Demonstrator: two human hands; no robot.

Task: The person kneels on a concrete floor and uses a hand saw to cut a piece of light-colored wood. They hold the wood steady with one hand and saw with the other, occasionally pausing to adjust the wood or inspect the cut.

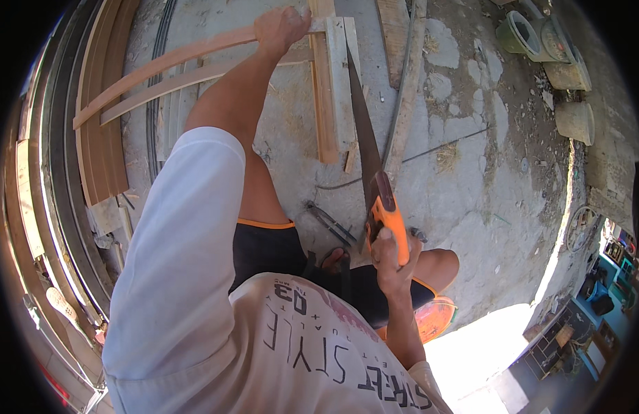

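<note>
My right hand [395,259] is wrapped round the orange and black handle of a handsaw [365,131]. Its long blade points away from me, and the far end lies against the edge of a pale wooden board [340,83]. At the top, my left hand [281,29] is closed over the end of a long wooden strip [174,58], beside that board. A second strip [195,74] runs below it, also toward the board. A browner wooden piece [323,103] lies along the board's left side. How the saw teeth meet the wood is too small to tell.
Wooden planks [102,103] are stacked at the left, with dark metal bars [57,165] beyond. A long timber [405,90] lies right of the saw. Dark metal tools [331,224] rest by my foot. Buckets [518,33] stand far right; an orange round object [433,317] sits near my knee.
</note>
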